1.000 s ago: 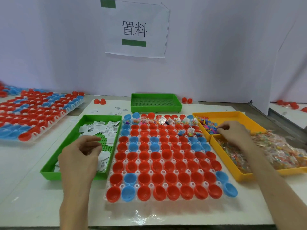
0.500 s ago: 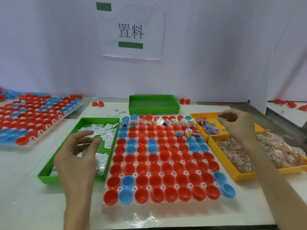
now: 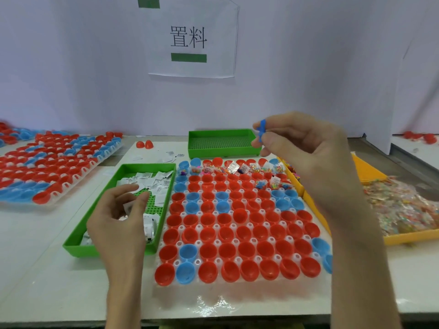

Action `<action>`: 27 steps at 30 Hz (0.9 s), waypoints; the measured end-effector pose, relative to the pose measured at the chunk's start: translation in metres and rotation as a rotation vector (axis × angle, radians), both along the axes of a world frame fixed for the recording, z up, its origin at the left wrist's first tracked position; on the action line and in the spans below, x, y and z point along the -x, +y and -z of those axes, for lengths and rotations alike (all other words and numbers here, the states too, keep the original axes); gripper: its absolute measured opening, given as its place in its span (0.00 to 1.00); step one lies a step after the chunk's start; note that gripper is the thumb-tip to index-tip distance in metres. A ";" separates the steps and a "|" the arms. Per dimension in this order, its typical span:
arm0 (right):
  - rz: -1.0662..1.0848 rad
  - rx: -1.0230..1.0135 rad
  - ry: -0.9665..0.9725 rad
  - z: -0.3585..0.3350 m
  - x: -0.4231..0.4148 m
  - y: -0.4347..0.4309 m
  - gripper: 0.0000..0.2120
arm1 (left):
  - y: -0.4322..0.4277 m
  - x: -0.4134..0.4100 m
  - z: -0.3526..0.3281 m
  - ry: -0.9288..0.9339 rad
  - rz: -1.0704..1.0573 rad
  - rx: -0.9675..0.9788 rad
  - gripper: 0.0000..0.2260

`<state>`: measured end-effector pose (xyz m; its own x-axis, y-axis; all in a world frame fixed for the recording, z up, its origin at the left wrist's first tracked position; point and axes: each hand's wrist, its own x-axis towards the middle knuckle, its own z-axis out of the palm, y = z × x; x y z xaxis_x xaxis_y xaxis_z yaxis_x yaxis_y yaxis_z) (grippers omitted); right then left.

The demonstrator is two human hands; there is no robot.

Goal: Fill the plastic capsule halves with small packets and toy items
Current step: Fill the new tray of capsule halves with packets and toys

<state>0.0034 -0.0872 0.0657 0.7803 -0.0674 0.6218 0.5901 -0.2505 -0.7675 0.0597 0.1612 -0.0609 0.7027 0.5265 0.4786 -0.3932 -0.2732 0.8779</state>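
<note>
The right hand [image 3: 308, 157] has risen off the yellow tray [image 3: 367, 172], pinching a blue toy [image 3: 261, 132]; the left hand [image 3: 118, 219] grips white packets [image 3: 128, 207] over the green tray [image 3: 76, 236].

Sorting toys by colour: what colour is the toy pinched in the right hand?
Blue. The toy in the right hand shows best in head view.

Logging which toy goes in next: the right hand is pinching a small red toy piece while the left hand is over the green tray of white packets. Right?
Not quite. The head view shows the toy piece pinched by the right hand is blue, not red. The left hand is indeed over the green tray of white packets.
</note>
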 end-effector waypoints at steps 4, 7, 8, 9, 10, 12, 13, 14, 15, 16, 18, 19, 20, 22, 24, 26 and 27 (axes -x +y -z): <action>0.012 -0.053 0.063 0.016 0.004 0.019 0.09 | -0.004 0.004 -0.004 0.002 -0.005 -0.017 0.07; -0.003 -0.032 0.153 0.028 0.003 0.027 0.09 | -0.012 0.010 -0.011 -0.011 0.064 0.001 0.07; -0.021 -0.046 0.168 0.031 0.003 0.029 0.09 | -0.016 0.013 -0.015 -0.021 0.099 0.028 0.07; -0.042 -0.061 0.177 0.033 0.003 0.031 0.10 | -0.021 0.016 -0.021 -0.032 0.136 0.061 0.06; -0.065 -0.073 0.187 0.035 0.004 0.033 0.11 | -0.027 0.019 -0.026 -0.040 0.180 0.098 0.05; -0.110 -0.099 0.201 0.037 0.005 0.035 0.11 | -0.042 0.028 -0.037 -0.045 0.294 0.190 0.02; -0.125 -0.110 0.198 0.037 0.006 0.036 0.10 | -0.050 0.033 -0.042 -0.040 0.355 0.238 0.03; -0.134 -0.117 0.189 0.036 0.006 0.036 0.10 | -0.057 0.037 -0.046 -0.026 0.412 0.281 0.04; -0.140 -0.118 0.177 0.035 0.007 0.036 0.10 | -0.064 0.041 -0.049 -0.013 0.461 0.322 0.05; -0.147 -0.113 0.167 0.034 0.008 0.035 0.10 | -0.070 0.043 -0.051 -0.004 0.506 0.371 0.06; -0.160 -0.099 0.154 0.032 0.010 0.035 0.11 | -0.080 0.047 -0.054 0.010 0.593 0.494 0.09; -0.165 -0.097 0.152 0.032 0.011 0.035 0.11 | -0.084 0.047 -0.056 0.014 0.633 0.570 0.11; -0.165 -0.102 0.152 0.032 0.012 0.034 0.11 | -0.087 0.048 -0.057 0.015 0.673 0.649 0.13; -0.138 -0.099 0.152 0.032 0.011 0.034 0.11 | -0.094 0.051 -0.060 0.007 0.722 0.781 0.13; -0.102 -0.084 0.156 0.033 0.010 0.033 0.10 | -0.098 0.053 -0.062 -0.005 0.721 0.833 0.11; -0.079 -0.083 0.159 0.033 0.009 0.033 0.09 | -0.101 0.054 -0.063 -0.013 0.711 0.834 0.11; -0.066 -0.087 0.160 0.033 0.009 0.032 0.08 | -0.102 0.055 -0.064 -0.013 0.710 0.828 0.10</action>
